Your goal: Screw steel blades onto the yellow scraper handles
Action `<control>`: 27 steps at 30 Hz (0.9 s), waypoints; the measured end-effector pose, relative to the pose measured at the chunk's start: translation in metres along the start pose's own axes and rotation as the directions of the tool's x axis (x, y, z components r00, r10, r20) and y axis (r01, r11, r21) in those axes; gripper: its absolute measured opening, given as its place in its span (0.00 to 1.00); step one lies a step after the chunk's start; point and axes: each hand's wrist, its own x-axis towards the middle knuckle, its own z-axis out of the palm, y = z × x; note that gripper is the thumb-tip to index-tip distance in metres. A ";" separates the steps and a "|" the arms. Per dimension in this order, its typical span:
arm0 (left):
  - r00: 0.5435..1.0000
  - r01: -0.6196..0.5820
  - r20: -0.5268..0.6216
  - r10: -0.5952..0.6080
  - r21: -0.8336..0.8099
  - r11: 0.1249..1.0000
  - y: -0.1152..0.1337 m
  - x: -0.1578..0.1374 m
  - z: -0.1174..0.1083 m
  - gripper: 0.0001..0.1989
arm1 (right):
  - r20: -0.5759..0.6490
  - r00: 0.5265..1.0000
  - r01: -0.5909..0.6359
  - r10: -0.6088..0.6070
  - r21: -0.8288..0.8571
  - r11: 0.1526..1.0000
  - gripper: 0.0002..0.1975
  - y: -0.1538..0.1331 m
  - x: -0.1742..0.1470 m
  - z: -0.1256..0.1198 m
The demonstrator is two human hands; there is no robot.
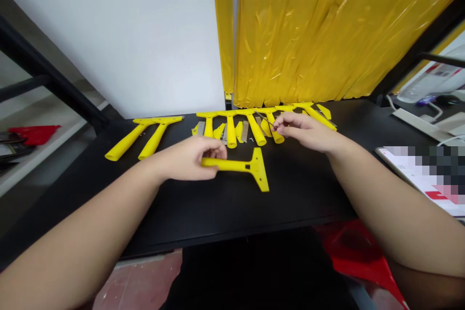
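My left hand (198, 157) is closed around the handle of a yellow scraper body (258, 169), its wide T-shaped head pointing right above the black table. My right hand (303, 130) pinches a thin dark metal rod (267, 119) that slants up and left over the row behind; its exact kind is too small to tell. In that row lie several yellow scraper handles (231, 131), with flat metal blades (245, 131) and small yellow plates (219, 131) between them. Tiny screws (251, 140) lie beside the blades. Two more scrapers (154, 140) rest at the left.
The black table (225, 218) ends at a white panel (145, 34) and yellow wrapped sheeting (308, 34) at the back. Black frame posts (54, 77) stand at the sides. A printed sheet or booklet (403, 169) lies at the right edge. Red plastic (356, 247) hangs below the front edge.
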 end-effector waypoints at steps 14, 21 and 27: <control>0.813 0.203 -0.563 -0.149 0.034 0.979 -0.030 0.008 0.008 0.09 | 0.349 0.785 -0.215 0.511 -0.620 0.755 0.10 0.010 -0.019 -0.046; 0.846 0.445 -0.453 -0.282 0.306 0.841 -0.112 0.006 -0.009 0.25 | 0.330 0.840 -0.140 0.430 -0.634 0.761 0.13 -0.006 -0.023 -0.035; 0.915 0.352 -0.327 -0.236 0.361 0.864 -0.119 0.012 0.000 0.30 | 0.375 0.925 0.210 -0.060 -0.374 0.903 0.13 -0.026 -0.021 0.006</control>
